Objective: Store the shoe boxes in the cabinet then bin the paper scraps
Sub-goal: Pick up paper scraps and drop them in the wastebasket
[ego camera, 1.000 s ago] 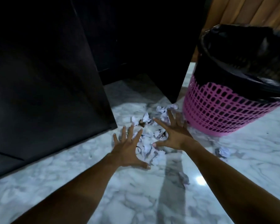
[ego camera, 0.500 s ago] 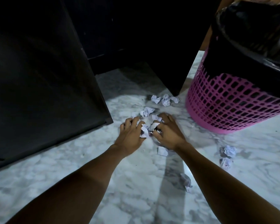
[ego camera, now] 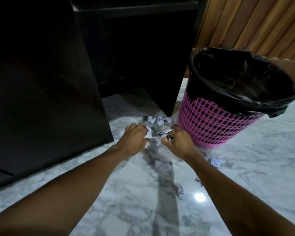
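Change: both hands, spread a second ago, now curl around scraps.
Left hand point(ego camera: 134, 138): clutching scraps point(ego camera: 148, 132).
Right hand point(ego camera: 179, 142): clutching scraps.
Loose scraps point(ego camera: 159, 119): floor point(ego camera: 245, 167), by bin point(ego camera: 211, 123).
Handling: light, soft; scoop whole.

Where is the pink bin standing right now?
In the head view, the pink bin stands on the marble floor at right, beside the dark cabinet, just beyond the right hand.

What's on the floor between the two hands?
In the head view, bare marble floor separates the left hand and right hand; each is shut on paper scraps.
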